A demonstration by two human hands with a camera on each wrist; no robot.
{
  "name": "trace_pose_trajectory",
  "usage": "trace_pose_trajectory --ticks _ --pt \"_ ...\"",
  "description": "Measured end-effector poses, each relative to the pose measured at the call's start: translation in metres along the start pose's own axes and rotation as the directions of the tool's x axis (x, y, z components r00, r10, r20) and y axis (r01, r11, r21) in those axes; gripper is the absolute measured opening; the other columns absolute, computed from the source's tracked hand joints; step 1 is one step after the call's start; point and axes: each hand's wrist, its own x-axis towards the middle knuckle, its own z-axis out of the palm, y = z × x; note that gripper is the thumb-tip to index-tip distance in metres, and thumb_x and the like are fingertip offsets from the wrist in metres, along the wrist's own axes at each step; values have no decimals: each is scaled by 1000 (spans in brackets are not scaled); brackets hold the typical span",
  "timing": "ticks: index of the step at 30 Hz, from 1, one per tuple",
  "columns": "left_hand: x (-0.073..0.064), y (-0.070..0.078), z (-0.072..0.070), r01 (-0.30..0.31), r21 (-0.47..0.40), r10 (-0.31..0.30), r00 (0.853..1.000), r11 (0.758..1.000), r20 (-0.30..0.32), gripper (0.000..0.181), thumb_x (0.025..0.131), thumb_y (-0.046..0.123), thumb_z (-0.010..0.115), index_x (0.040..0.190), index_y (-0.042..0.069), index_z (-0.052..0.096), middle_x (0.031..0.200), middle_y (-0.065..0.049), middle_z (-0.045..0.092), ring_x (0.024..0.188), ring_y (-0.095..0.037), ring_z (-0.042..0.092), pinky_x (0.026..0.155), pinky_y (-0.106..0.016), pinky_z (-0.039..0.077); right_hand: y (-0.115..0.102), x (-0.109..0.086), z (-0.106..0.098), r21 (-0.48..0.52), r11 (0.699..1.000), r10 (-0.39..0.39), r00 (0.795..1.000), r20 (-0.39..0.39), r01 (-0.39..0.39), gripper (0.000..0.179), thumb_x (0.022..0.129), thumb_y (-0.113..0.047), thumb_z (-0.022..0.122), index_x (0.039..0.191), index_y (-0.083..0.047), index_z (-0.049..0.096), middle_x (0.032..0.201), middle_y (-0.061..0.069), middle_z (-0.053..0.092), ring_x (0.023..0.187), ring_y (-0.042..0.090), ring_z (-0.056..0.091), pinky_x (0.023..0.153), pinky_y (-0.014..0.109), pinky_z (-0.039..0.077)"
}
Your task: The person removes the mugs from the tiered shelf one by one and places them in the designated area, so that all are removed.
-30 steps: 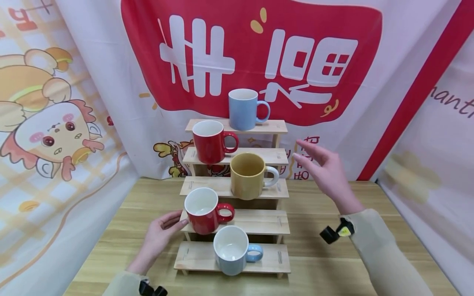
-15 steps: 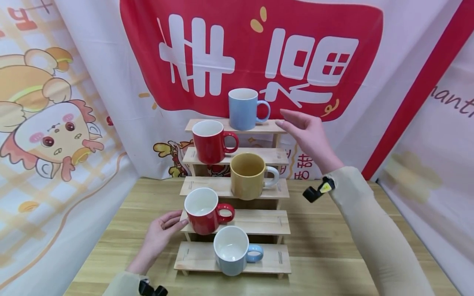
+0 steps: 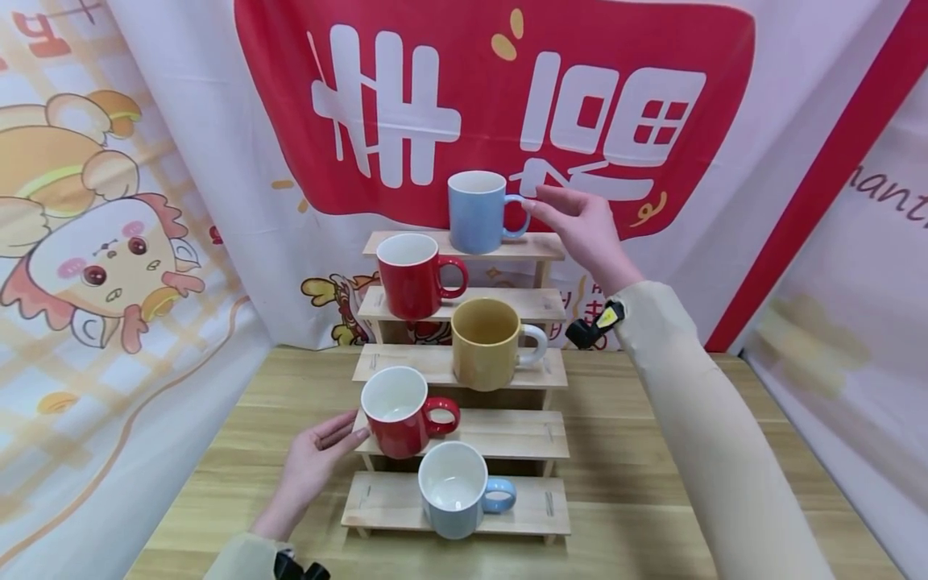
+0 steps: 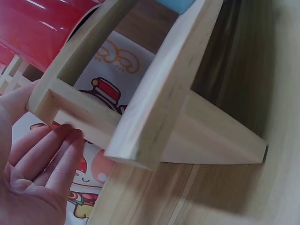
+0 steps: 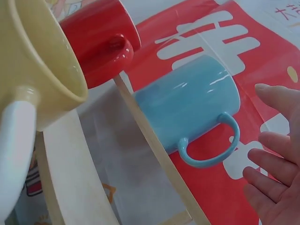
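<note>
A light blue mug (image 3: 476, 213) stands on the top step of a tiered wooden display rack (image 3: 516, 433). My right hand (image 3: 580, 225) is just right of its handle; in the right wrist view a gap separates the fingers (image 5: 269, 161) from the blue mug (image 5: 192, 105). Low on the left, my left hand (image 3: 312, 467) holds the end of the second step from the bottom. In the left wrist view, the thumb lies against the board of the rack (image 4: 136, 117) and the other fingers bend beneath it, beside a red mug (image 3: 399, 415).
Another red mug (image 3: 409, 278), a yellow mug (image 3: 484, 346) with a white handle, and a white-lined light blue mug (image 3: 453, 491) occupy other steps. The rack stands on a wooden table (image 3: 638, 475). Printed cloth (image 3: 348, 105) hangs close behind and at both sides.
My right hand has moved up and left, from beside the middle steps to the top blue mug's handle. The left hand and the mugs have stayed in place.
</note>
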Motion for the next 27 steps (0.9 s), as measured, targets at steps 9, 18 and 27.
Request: trace_pose_trajectory --ticks 9,18,27 --pt "-1 1 -1 -22 13 22 1000 1000 -3 66 85 38 84 138 6 62 136 -14 63 124 -30 61 94 -20 52 2 15 3 0 1000 12 1000 15 -12 77 82 -60 78 148 -29 56 146 -8 55 132 19 49 107 40 48" --pt "-2 1 -1 -15 29 15 1000 999 1 67 86 42 82 139 7 62 139 -14 61 125 -32 60 99 -31 52 2 31 10 -7 998 61 997 51 -61 68 86 -58 76 144 -26 60 146 -3 55 134 20 44 110 42 44" --pt "-2 0 0 -29 41 30 1000 999 -4 66 87 42 82 139 7 62 135 -16 63 121 -31 63 97 -32 54 -9 36 18 54 989 134 986 96 -140 53 95 -47 71 135 -12 66 133 7 61 117 24 59 99 35 55"
